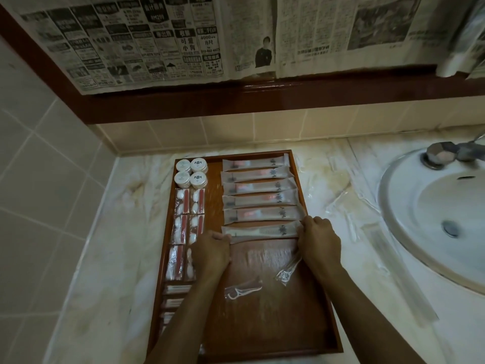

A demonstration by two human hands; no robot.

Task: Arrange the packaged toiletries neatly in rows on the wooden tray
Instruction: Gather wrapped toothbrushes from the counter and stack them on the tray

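Head view: my left hand (211,252) and right hand (319,239) each pinch an end of a light, limp, slippery sachet (262,231) near the tray (315,324)'s right edge.

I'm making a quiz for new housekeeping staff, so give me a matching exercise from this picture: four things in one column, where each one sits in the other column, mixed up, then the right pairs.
Column one
1. round white jars
2. long packet held at both ends by the left hand and right hand
3. clear-wrapped floss pick
4. sink drain

Column two
A. nearest row of the stack on the right side of the wooden tray
B. far left corner of the tray
C. in the white basin, off the tray
D. loose on bare wood, between the forearms

Pairs: 1-B, 2-A, 3-D, 4-C
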